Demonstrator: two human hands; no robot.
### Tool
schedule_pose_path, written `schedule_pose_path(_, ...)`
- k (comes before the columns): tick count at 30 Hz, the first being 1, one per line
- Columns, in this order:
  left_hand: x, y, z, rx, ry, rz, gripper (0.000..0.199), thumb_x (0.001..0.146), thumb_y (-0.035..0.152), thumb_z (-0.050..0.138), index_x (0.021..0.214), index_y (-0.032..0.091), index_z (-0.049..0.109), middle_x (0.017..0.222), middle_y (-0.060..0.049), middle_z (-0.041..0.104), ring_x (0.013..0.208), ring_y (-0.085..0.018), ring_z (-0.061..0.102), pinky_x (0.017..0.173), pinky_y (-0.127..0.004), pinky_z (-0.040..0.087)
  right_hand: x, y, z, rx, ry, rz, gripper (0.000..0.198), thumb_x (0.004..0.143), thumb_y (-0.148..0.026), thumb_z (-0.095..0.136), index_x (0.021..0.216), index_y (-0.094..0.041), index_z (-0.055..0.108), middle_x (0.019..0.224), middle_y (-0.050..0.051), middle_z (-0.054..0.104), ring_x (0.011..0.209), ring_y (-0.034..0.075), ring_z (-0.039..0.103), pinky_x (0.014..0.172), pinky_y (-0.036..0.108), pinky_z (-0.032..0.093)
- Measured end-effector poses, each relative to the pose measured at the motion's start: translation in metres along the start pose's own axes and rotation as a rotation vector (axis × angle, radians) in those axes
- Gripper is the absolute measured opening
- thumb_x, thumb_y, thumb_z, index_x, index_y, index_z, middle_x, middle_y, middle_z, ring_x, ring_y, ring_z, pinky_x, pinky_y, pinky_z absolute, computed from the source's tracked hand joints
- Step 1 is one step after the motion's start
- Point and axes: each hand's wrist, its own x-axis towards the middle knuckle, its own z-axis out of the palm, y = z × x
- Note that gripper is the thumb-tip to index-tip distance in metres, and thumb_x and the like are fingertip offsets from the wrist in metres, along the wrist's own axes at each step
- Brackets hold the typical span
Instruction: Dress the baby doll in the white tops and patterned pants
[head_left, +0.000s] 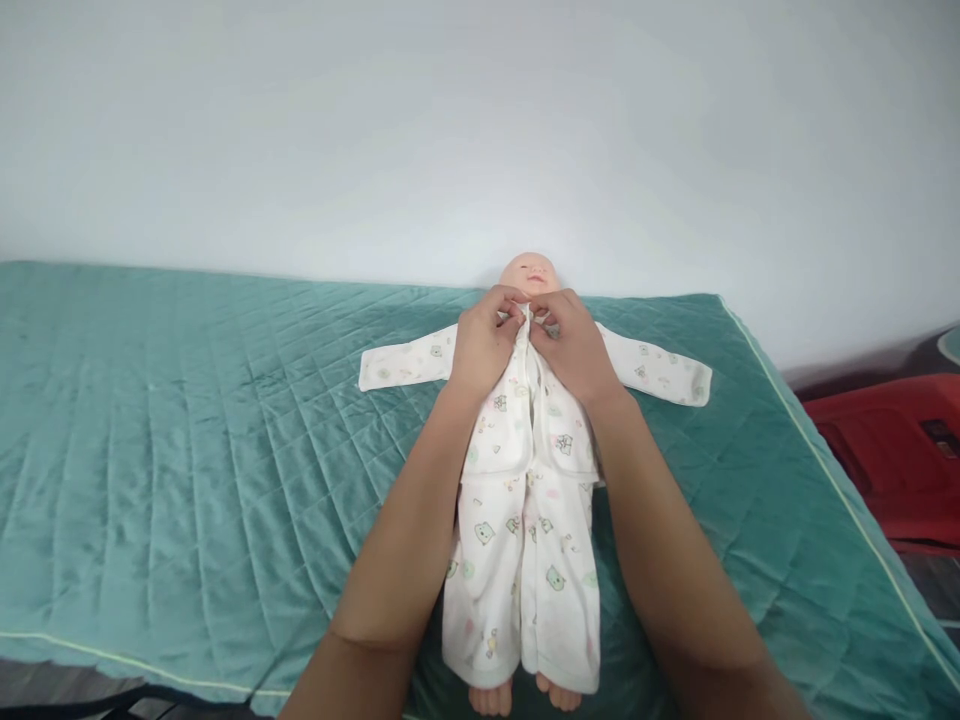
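Doll (532,269), one, on its back at centre of frame, head toward the top, bare feet (491,698) at the lower edge. Jacket (499,425), white, animal print, worn by the doll; sleeves spread to either side, front edges meeting at the neck. Trousers (486,560), matching, lower centre. Left hand (484,338) and right hand (571,340), upper centre: fingertips and thumbs pinching the jacket's front edges just below the chin. Quilted cover (187,440), green, beneath. Red object (892,450), far right.
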Motion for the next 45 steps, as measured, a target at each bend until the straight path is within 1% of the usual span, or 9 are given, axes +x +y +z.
schedule_pose_path(9,0.0006,0.0,0.0001,0.023,-0.021,0.046,0.025,0.085,0.007,0.055,0.094,0.022,0.073,0.09,0.0,0.072,0.08,-0.013,0.064,0.078,-0.026,0.05,0.0009,0.0038,0.0021,0.136,0.045,0.081,0.019,0.078,-0.012,0.058,0.092,-0.023,0.064,0.098,0.002,0.062,0.083,0.016,0.055,0.077,0.031,0.046)
schedule_pose_path(18,0.002,-0.0039,-0.0032,0.149,-0.087,0.2,0.026,0.088,0.009,0.053,0.094,0.023,0.073,0.102,-0.003,0.075,0.097,-0.018,0.067,0.091,-0.032,0.049,0.0004,0.0054,0.0017,0.165,0.025,0.107,0.02,0.077,-0.016,0.056,0.093,-0.024,0.064,0.098,0.001,0.062,0.086,0.017,0.056,0.08,0.032,0.047)
schedule_pose_path(24,0.0027,0.001,-0.0033,0.226,-0.118,0.147,0.026,0.084,0.006,0.049,0.091,0.021,0.069,0.094,-0.004,0.072,0.088,-0.018,0.064,0.082,-0.031,0.048,0.0005,0.0031,0.0016,0.169,0.023,0.141,0.019,0.076,-0.016,0.056,0.091,-0.024,0.064,0.099,0.002,0.063,0.086,0.017,0.055,0.081,0.033,0.047)
schedule_pose_path(29,0.0031,0.0011,-0.0004,0.218,-0.065,0.075,0.021,0.083,0.007,0.049,0.083,0.02,0.066,0.086,-0.003,0.071,0.082,-0.017,0.062,0.081,-0.031,0.047,0.0007,0.0013,0.0013,0.191,0.029,0.181,0.017,0.078,-0.017,0.058,0.09,-0.024,0.066,0.099,0.001,0.064,0.086,0.017,0.056,0.083,0.033,0.047)
schedule_pose_path(34,0.0035,-0.0008,0.0008,0.262,0.024,0.017,0.021,0.085,0.01,0.049,0.075,0.019,0.065,0.085,-0.004,0.068,0.079,-0.017,0.06,0.081,-0.032,0.047,0.0006,0.0011,0.0005,0.236,0.047,0.195,0.013,0.081,-0.02,0.059,0.089,-0.023,0.069,0.097,0.002,0.066,0.084,0.017,0.058,0.085,0.035,0.048)
schedule_pose_path(37,0.0034,-0.0024,0.0006,0.277,0.024,0.016,0.022,0.085,0.01,0.049,0.072,0.019,0.065,0.085,-0.005,0.067,0.08,-0.018,0.06,0.082,-0.033,0.047,0.0002,0.0,-0.0001,0.223,0.066,0.196,0.011,0.082,-0.02,0.059,0.086,-0.023,0.068,0.097,0.002,0.066,0.085,0.017,0.058,0.086,0.035,0.048)
schedule_pose_path(39,0.0028,-0.0026,0.0004,0.264,0.044,0.024,0.021,0.084,0.009,0.05,0.074,0.02,0.065,0.087,-0.004,0.066,0.082,-0.017,0.06,0.082,-0.032,0.047,-0.0001,-0.0009,-0.0005,0.212,0.072,0.194,0.01,0.083,-0.021,0.058,0.084,-0.023,0.068,0.097,0.002,0.065,0.085,0.017,0.058,0.086,0.035,0.048)
schedule_pose_path(42,0.0016,-0.0003,-0.0002,0.217,0.102,0.056,0.022,0.088,0.011,0.048,0.088,0.02,0.067,0.096,-0.005,0.069,0.091,-0.018,0.062,0.084,-0.03,0.048,-0.0002,-0.0018,-0.0006,0.213,0.077,0.197,0.01,0.084,-0.021,0.058,0.085,-0.024,0.068,0.097,0.002,0.065,0.085,0.017,0.058,0.087,0.035,0.048)
schedule_pose_path(45,0.0011,0.004,-0.0013,0.139,0.062,0.042,0.022,0.095,0.02,0.048,0.1,0.022,0.069,0.098,-0.003,0.073,0.091,-0.017,0.065,0.084,-0.029,0.048,0.0001,-0.0015,0.0002,0.216,0.082,0.197,0.009,0.084,-0.023,0.059,0.085,-0.024,0.068,0.098,0.002,0.065,0.084,0.017,0.058,0.087,0.035,0.048)
